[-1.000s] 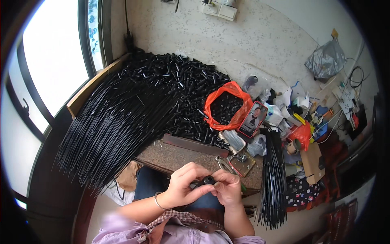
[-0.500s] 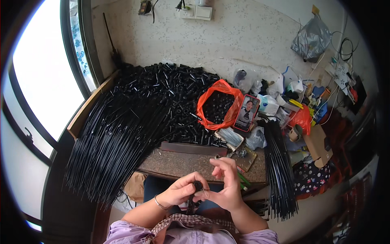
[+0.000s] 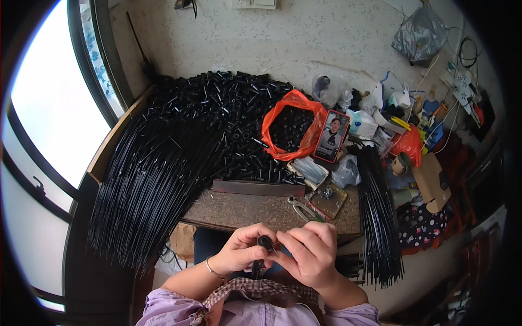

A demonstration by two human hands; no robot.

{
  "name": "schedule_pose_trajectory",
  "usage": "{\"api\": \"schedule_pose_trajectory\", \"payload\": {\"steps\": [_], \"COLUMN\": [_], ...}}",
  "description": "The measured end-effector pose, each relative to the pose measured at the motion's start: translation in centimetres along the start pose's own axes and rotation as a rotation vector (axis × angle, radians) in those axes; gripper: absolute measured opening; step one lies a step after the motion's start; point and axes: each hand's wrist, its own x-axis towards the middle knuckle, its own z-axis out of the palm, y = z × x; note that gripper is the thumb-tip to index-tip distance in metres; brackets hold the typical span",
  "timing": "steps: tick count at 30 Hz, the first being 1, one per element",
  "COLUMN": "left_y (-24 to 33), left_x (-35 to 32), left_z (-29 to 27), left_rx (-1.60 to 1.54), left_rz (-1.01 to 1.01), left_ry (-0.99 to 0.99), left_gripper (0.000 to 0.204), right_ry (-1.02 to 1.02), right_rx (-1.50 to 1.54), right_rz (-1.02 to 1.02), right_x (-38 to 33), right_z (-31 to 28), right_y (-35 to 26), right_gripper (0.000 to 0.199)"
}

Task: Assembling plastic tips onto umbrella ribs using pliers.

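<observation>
Head view — both hands (image 3: 280, 251) pinch small black tube (image 3: 265, 241) | between fingertips, below table edge (image 3: 272, 214)

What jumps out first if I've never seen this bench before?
A huge sheaf of thin black rods fans off the table's left side, beside a heap of short black tubes against the wall. An orange bag of those tubes glows mid-table, and below the edge the left hand and right hand pinch one small black piece.

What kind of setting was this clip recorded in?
Probably a home workbench for small piecework assembly. A big heap of black rods and short black tubes covers the stone-topped table, with pliers near the edge and household clutter beside a window.
</observation>
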Motion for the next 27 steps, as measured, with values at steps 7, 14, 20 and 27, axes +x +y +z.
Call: {"api": "schedule_pose_trajectory", "payload": {"steps": [7,14,20,27], "left_y": [0.3,2.4,0.7,3.6], "left_x": [1.7,1.5,2.0,1.3], "left_z": [1.6,-1.7,-2.6,-2.3], "left_rx": [0.605,0.566,0.584,0.591], "left_rz": [0.311,0.285,0.28,0.199], "left_ry": [0.124,-0.033,-0.13,0.327], "left_gripper": [0.047,0.038,0.024,0.07], "right_ry": [0.043,-0.215,-0.629,-0.191], "right_rx": [0.025,-0.16,-0.632,1.129], "right_rz": [-0.002,0.482,0.551,1.037], "right_x": [-0.7,-8.9,-16.4,-9.6], "right_z": [1.0,2.7,6.2,3.3], "right_y": [0.0,8.1,10.2,4.5], "right_gripper": [0.013,0.038,0.056,0.018]}}
